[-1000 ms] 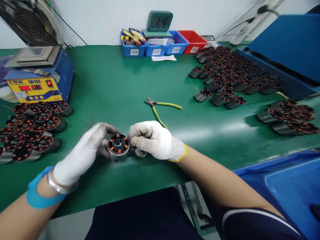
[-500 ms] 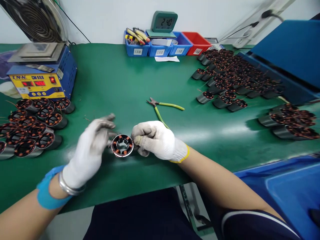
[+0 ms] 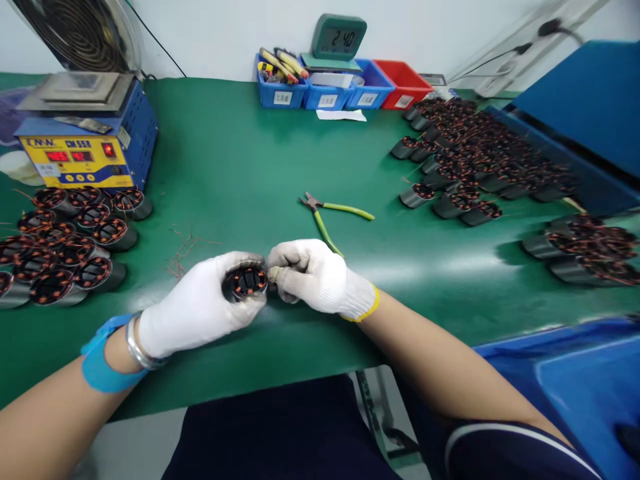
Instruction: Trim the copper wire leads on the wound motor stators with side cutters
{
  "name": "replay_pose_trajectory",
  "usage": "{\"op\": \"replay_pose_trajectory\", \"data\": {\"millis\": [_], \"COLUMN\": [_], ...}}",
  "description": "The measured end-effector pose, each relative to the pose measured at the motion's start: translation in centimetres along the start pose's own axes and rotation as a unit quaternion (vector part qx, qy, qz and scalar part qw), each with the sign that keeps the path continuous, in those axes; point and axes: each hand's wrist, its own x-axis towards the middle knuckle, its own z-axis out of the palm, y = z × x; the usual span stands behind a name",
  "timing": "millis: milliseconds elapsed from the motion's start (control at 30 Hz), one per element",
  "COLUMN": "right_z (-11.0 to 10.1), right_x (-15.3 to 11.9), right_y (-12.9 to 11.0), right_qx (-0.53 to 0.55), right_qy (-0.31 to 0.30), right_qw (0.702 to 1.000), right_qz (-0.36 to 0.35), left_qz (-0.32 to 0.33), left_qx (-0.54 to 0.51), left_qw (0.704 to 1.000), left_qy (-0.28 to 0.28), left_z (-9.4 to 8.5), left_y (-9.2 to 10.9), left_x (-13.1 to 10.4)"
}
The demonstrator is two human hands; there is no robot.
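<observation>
Cylinder of grey, copper-wound metal [image 3: 246, 283] seems only part-finished — white-gloved left hand [image 3: 207, 297] curled around it, white-gloved right hand [image 3: 313, 277] pinched alongside, contents hidden.

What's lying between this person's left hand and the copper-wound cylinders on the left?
In the head view, loose thin reddish strands lie there, close to the left hand; bare green table stretches on to the copper-wound cylinders.

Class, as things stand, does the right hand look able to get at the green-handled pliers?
Probably yes. The pliers lie just beyond the right hand, one handle ending close by it, with nothing seen over them. That hand may be touching the copper-wound part, though.
</observation>
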Motion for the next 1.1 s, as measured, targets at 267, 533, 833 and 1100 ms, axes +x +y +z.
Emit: {"op": "replay_pose_trajectory", "data": {"millis": [267,533,833,1100], "right_z": [-2.0,-0.3,-10.1,-11.2], "right_x": [0.6,1.6,-0.4,-0.4], "right_y": [1.2,0.4,1.4,2.1], "right_qx": [-0.241,-0.635,-0.573,-0.587], "right_qy": [0.053,-0.018,0.214,0.139], "right_qw": [0.960,0.735,0.791,0.760], "right_qz": [-0.130,-0.236,0.037,0.240], "left_qz": [-0.003,0.032,-0.043,-0.093], "left_qx": [0.168,0.226,0.283,0.058], "left_qw": [0.980,0.970,0.954,0.993], "left_qy": [0.107,0.079,0.084,0.050], "left_z": [0.3,0.0,-1.4,-1.5], "left_y": [-0.9,-1.2,-1.9,-1.9], "left_x": [0.8,1.0,1.1,1.4]}}
